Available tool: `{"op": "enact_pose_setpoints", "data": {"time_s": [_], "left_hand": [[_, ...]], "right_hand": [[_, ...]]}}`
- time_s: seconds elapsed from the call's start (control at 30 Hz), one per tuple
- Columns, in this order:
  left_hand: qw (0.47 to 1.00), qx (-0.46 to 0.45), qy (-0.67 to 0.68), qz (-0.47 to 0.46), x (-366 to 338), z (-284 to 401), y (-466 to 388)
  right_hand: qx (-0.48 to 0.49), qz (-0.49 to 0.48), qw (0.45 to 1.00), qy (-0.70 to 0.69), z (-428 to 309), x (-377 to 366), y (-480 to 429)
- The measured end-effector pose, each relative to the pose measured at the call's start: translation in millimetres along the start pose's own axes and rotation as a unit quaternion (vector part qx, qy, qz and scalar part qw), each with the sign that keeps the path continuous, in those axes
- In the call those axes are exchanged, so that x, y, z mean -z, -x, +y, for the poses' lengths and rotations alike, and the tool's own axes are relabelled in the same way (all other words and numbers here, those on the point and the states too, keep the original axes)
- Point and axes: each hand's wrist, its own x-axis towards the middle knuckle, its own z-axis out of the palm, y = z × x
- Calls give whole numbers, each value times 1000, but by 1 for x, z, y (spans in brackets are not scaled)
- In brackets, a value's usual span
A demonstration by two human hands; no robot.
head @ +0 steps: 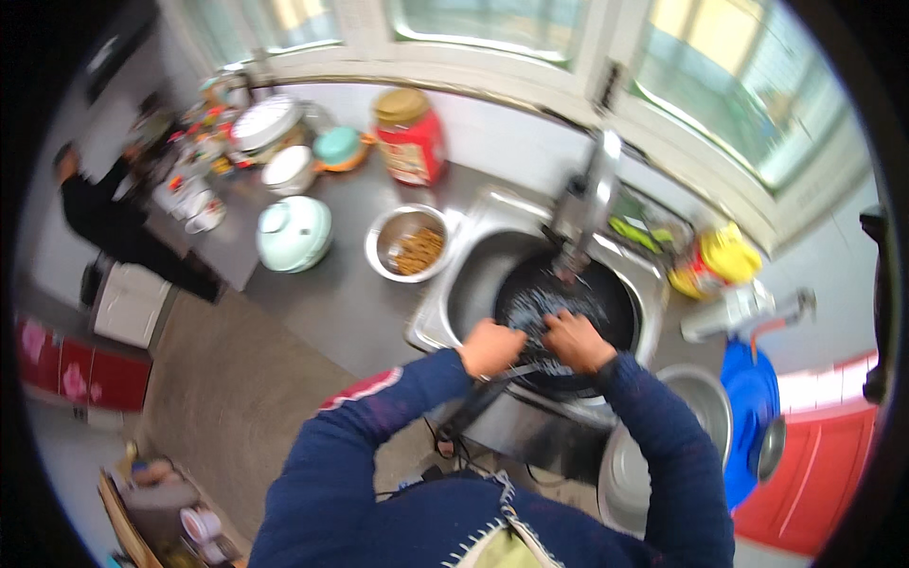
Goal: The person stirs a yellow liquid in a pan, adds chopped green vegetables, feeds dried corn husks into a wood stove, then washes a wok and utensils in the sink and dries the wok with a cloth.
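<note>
A dark wok (616,298) rests in a stainless steel sink (465,245), its handle (472,408) sticking out over the front edge. Water runs into it from the metal faucet (600,188). My left hand (495,348) is curled over the wok's near left part, close to the handle; whether its fingers hold anything is hidden. Beside it, my right hand (577,341) is bent down over the wet inside of the wok, fingertips out of clear sight. Left of the sink stands a metal bowl (376,245) with brown food pieces (420,250) in it.
A pale green lidded pot (295,234) and a red jar (410,145) stand on the counter. A yellow package (721,259) lies right of the sink. Metal basins (699,397) and a blue basin (753,419) are at my right. At the far left stands another person (106,220) in dark clothes.
</note>
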Motion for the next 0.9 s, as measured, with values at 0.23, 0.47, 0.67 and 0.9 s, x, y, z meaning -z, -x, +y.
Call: {"op": "enact_pose_setpoints", "data": {"time_s": [0.23, 0.47, 0.67, 0.9], "left_hand": [[944, 60, 321, -52, -39, -17, 19], [881, 230, 413, -28, -36, -37, 42], [823, 273, 495, -57, -30, -41, 40], [787, 293, 541, -37, -28, -24, 23]], "right_hand": [[47, 51, 986, -152, 23, -6, -6], [-388, -65, 904, -166, 30, -50, -25], [-368, 15, 909, -197, 22, -63, -33], [-174, 274, 889, -322, -22, -32, -45]]}}
